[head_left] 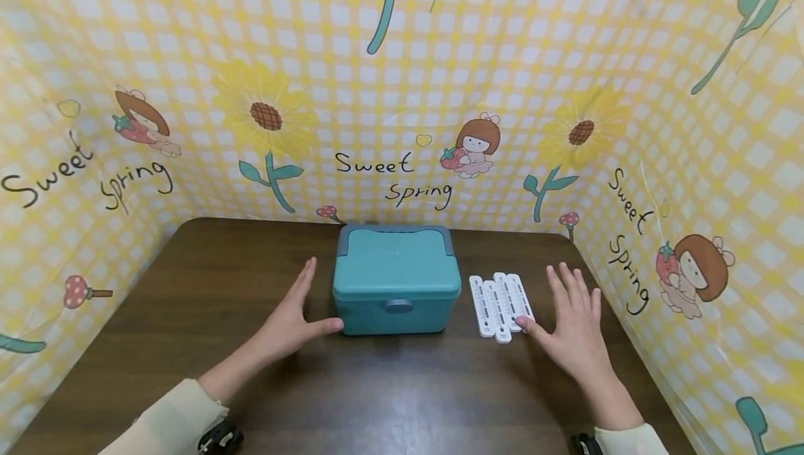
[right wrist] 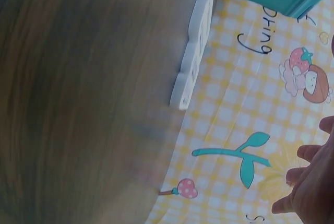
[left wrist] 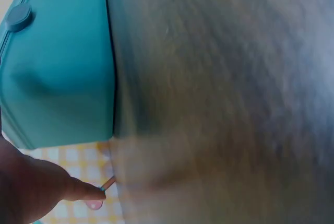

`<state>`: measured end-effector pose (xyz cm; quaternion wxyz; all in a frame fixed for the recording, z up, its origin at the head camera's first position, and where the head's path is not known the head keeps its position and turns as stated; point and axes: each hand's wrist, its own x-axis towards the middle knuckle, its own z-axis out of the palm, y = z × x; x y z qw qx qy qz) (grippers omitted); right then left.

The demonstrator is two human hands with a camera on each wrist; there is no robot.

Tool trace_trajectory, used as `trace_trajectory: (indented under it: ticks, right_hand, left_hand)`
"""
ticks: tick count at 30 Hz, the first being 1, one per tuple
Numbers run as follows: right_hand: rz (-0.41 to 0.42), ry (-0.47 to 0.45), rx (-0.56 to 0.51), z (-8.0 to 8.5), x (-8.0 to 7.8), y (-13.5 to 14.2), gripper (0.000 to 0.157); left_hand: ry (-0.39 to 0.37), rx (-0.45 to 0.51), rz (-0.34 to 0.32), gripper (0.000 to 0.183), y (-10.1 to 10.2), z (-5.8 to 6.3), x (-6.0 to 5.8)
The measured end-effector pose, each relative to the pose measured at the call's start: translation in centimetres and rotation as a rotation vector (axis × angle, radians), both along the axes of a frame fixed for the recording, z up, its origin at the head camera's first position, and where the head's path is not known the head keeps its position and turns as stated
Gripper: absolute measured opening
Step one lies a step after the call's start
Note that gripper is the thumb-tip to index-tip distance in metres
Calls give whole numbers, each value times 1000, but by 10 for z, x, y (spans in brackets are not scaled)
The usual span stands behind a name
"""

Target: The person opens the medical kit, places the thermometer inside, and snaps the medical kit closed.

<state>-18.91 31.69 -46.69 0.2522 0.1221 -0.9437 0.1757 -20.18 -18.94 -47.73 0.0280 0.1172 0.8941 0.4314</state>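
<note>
A teal lidded box (head_left: 396, 266) with a blue-grey front latch (head_left: 398, 306) and handle stands closed on the brown table (head_left: 402, 385). My left hand (head_left: 285, 326) is beside its left side, fingers spread and thumb tip at the lower left corner in the head view. To the box's right, several slim white plastic test cassettes (head_left: 500, 305) with small dark markings lie side by side. Over their right edge reaches the thumb of my right hand (head_left: 574, 336), its other fingers spread. In the right wrist view the cassettes (right wrist: 193, 51) appear edge-on. Neither hand holds anything.
Yellow-and-white checked cloth (head_left: 389, 92) with printed flowers, figures and lettering encloses the table at the back and both sides. The box stands close to the table's back edge. Dark bands (head_left: 220, 437) sit at both wrists, by light sleeves (head_left: 169, 420).
</note>
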Motion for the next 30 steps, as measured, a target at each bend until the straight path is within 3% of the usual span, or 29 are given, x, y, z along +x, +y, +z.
trace_trajectory:
  ticks: [6, 14, 30]
  right_hand:
    - [-6, 4, -58, 3, 3, -16, 108]
    - [-15, -5, -141, 8, 7, -38, 107]
    - [-58, -53, -390, 6, 21, -88, 97]
  left_hand:
    - [-3, 85, 59, 123, 11, -3, -2]
    - [14, 149, 85, 122, 25, -7, -5]
    - [15, 254, 92, 119, 36, -12, -7]
